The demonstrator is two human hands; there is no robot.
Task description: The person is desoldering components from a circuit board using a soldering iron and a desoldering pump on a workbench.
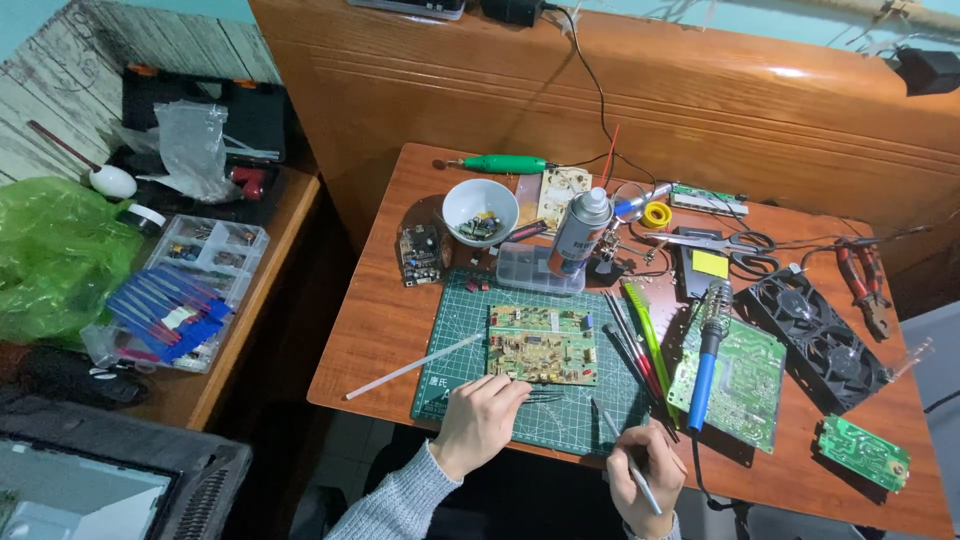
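My left hand [478, 420] rests on the green cutting mat [465, 300], its fingers closed at the near edge of a yellow-green circuit board [541, 343]; thin dark tweezers [545, 398] poke out from the fingertips. Near the table's front edge, my right hand [648, 478] grips a slim grey tool [626, 458] like a pen. A blue-handled soldering iron [707, 362] lies just right of the mat, across a larger green circuit board [742, 382].
Behind the mat stand a spray can [581, 232], a white bowl of parts [480, 211] and a clear box [528, 270]. Scissors [722, 243], red pliers [866, 284], two black fans [817, 337] and a small green board [863, 453] lie right. Parts trays [190, 285] sit left.
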